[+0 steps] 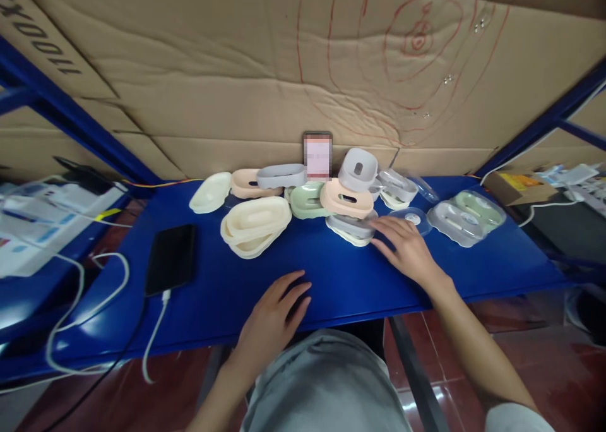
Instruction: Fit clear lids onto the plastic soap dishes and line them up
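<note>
My left hand [273, 312] hangs at the table's front edge, its fingers apart and holding nothing. Stretched forward, my right hand [404, 246] has its thumb and fingers apart at the right end of a pile of oval plastic trays. In that pile a peach tray with a slot [348, 199] rests over a grey tray [351, 225] and a cream one [353, 239]. Whether my fingertips touch the grey tray I cannot tell. Left of the pile is a green slotted tray [308, 201]. Behind it a grey slotted piece [358, 168] stands tilted.
Stacked cream trays [255, 220] lie left of centre, with a phone [317, 155] leaning on the cardboard wall behind. A black device [170, 258] with a white cable is at left. Toward the right sit a clear lid [409, 220] and grey and green covered trays [457, 222].
</note>
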Action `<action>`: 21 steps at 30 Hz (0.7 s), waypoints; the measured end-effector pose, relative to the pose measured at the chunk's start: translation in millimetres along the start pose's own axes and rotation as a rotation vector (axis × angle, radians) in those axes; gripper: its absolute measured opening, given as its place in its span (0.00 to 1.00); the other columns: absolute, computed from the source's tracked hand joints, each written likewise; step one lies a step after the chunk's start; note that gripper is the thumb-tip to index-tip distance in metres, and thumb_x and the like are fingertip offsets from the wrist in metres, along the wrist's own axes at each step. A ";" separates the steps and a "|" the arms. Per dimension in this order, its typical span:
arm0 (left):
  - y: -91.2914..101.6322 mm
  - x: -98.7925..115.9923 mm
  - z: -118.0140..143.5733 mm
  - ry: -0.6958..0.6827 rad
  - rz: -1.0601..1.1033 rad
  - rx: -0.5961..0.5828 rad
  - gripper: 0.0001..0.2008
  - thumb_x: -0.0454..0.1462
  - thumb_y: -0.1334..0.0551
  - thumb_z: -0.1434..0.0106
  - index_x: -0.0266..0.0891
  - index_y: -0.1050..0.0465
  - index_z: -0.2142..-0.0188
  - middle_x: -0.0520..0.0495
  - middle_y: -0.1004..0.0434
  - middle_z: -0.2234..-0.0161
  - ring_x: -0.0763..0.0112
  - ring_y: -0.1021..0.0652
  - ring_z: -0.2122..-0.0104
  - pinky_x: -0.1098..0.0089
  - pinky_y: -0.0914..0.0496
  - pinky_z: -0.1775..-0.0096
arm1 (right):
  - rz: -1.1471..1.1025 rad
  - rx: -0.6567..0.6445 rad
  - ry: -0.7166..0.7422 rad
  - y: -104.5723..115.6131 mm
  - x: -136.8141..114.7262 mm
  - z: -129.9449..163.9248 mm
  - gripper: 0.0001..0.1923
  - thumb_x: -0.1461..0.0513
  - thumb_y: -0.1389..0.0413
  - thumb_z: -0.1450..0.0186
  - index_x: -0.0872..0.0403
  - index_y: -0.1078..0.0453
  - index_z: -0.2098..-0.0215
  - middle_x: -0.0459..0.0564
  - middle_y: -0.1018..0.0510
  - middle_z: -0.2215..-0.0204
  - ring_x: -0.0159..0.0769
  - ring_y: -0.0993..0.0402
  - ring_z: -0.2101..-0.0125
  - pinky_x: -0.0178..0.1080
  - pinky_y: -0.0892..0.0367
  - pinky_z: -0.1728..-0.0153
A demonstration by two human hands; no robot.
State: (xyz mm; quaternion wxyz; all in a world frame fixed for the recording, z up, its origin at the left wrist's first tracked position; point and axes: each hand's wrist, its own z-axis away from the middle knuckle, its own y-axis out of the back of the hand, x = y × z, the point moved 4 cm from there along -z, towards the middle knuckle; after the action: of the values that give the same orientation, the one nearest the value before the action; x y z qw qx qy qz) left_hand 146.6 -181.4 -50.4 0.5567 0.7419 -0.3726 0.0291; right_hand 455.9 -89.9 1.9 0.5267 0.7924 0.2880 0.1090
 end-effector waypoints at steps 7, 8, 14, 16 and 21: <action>-0.8 0.5 2.2 0.002 -0.003 -0.009 0.14 0.40 0.40 0.22 0.46 0.24 0.41 0.42 0.23 0.38 0.56 0.20 0.41 0.52 0.21 0.40 | 0.013 -0.149 0.021 -27.0 -15.5 -14.7 0.22 0.55 0.39 0.26 0.53 0.27 0.36 0.60 0.20 0.43 0.54 0.24 0.43 0.60 0.31 0.39; -0.5 0.8 2.5 0.004 -0.002 -0.009 0.14 0.40 0.41 0.22 0.46 0.24 0.40 0.43 0.23 0.37 0.56 0.20 0.40 0.52 0.21 0.40 | -0.029 -0.154 0.025 -26.9 -18.8 -10.4 0.21 0.56 0.39 0.25 0.52 0.27 0.37 0.60 0.21 0.43 0.53 0.24 0.42 0.59 0.30 0.40; 3.3 4.3 2.3 0.029 0.008 -0.017 0.21 0.40 0.40 0.23 0.49 0.32 0.32 0.41 0.28 0.33 0.55 0.22 0.37 0.53 0.22 0.39 | -0.375 -0.212 0.122 -18.1 -51.5 16.8 0.20 0.59 0.42 0.24 0.48 0.29 0.35 0.57 0.24 0.39 0.46 0.29 0.35 0.58 0.35 0.30; 4.1 4.1 2.9 0.049 0.017 -0.016 0.25 0.42 0.38 0.24 0.50 0.36 0.30 0.39 0.33 0.30 0.53 0.23 0.36 0.53 0.21 0.40 | -0.464 -0.242 0.166 -15.0 -62.7 21.7 0.21 0.59 0.41 0.24 0.46 0.30 0.33 0.54 0.24 0.38 0.44 0.30 0.33 0.60 0.41 0.27; 4.3 0.5 5.0 0.086 0.041 -0.023 0.32 0.45 0.36 0.25 0.52 0.43 0.26 0.38 0.40 0.26 0.54 0.21 0.39 0.56 0.18 0.46 | -0.592 -0.254 0.163 -14.7 -76.5 25.6 0.22 0.59 0.40 0.24 0.48 0.29 0.33 0.55 0.24 0.37 0.42 0.33 0.31 0.52 0.32 0.31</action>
State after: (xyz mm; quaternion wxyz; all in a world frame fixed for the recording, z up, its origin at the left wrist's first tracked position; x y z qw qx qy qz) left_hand 142.6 -186.3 -48.6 0.5801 0.7257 -0.3637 0.0679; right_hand 401.0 -149.2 -12.1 0.6053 0.5910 0.5309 0.0494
